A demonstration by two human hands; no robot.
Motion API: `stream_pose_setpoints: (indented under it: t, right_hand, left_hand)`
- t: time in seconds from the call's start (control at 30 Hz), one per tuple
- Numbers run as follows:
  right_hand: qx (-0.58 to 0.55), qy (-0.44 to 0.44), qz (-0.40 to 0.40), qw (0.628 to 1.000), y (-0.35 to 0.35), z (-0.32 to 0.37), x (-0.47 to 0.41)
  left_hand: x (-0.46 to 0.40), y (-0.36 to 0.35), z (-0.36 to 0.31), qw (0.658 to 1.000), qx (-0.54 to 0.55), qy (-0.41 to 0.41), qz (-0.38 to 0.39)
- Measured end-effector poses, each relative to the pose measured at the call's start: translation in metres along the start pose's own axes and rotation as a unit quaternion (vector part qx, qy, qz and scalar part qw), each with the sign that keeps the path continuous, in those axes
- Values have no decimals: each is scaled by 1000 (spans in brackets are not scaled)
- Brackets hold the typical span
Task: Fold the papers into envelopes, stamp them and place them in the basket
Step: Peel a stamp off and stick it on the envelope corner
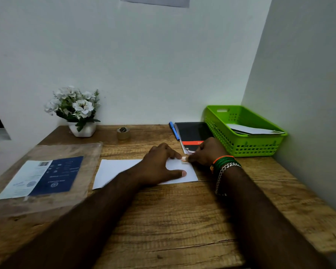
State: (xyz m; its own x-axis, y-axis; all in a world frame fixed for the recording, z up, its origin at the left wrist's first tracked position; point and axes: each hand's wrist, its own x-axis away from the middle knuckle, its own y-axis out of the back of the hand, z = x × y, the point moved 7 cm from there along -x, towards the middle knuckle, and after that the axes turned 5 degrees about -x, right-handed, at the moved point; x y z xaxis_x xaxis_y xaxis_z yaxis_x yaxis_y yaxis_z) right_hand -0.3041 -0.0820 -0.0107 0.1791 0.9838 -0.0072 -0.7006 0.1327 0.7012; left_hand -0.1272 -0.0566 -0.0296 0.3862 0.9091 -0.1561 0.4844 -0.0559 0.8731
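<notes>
A white folded paper envelope (116, 169) lies flat on the wooden desk (182, 220) in front of me. My left hand (159, 166) rests on its right half, fingers spread, forefinger and thumb pressing the paper. My right hand (208, 152) sits at the envelope's upper right corner with curled fingers pinching a small stamp (184, 159) against that corner. The green plastic basket (246, 146) stands at the back right with several white envelopes (254, 130) inside.
A black notebook with a red band (192, 133) and a blue pen (174, 130) lie left of the basket. A roll of tape (123, 133) and a white flower pot (80, 113) stand at the back. A plastic sleeve with a blue sheet (45, 177) lies left.
</notes>
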Motion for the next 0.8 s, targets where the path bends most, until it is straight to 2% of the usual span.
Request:
stream_pose_setpoints:
  t: [0.2, 0.43, 0.67, 0.8]
  right_hand:
    - [-26, 1, 26, 999, -2, -1, 1]
    - [18, 17, 69, 997, -6, 4, 5]
    - [50, 50, 11, 997, -8, 9, 9]
    - [44, 47, 65, 996, -8, 7, 9]
  left_hand:
    - [-1, 1, 0, 1000, -3, 8, 2]
    - [0, 2, -3, 1000, 0, 8, -1]
    - [-1, 1, -1, 1000, -9, -2, -5]
    - [-2, 1, 1, 1000, -3, 4, -2]
